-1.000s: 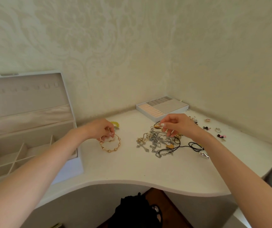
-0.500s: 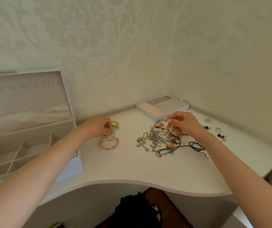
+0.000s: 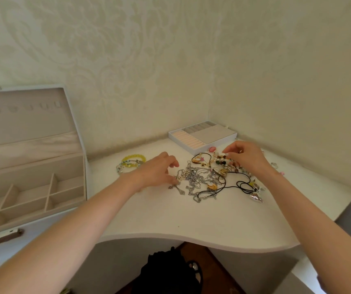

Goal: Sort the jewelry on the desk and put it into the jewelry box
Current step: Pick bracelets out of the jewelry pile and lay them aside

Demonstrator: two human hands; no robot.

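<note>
A tangle of silver chains (image 3: pixel 195 179) with gold pendants and black cords (image 3: pixel 242 184) lies mid-desk. My left hand (image 3: pixel 156 171) hovers at its left edge, fingers loosely curled and holding nothing I can see. My right hand (image 3: pixel 247 159) pinches a multicoloured beaded bracelet (image 3: pixel 223 161) at the pile's far side. A yellow bracelet (image 3: pixel 133 158) and a pale beaded bracelet (image 3: pixel 125 166) lie apart to the left. The open jewelry box (image 3: pixel 70 200), with bare compartments, stands at far left. A silver heart pendant (image 3: pixel 255 197) lies at the pile's near right.
A white ring-and-earring tray (image 3: pixel 225 139) sits in the back corner against the wall. A pink cameo (image 3: pixel 211 149) lies before it, and small pieces are scattered past my right wrist. The desk's curved front edge (image 3: pixel 191 238) runs below; a dark bag lies on the floor underneath.
My left hand let go of the bracelets at the left and moved right to the chain pile; the gold bracelet is now hidden under it. My right hand shifted slightly back onto the beads.
</note>
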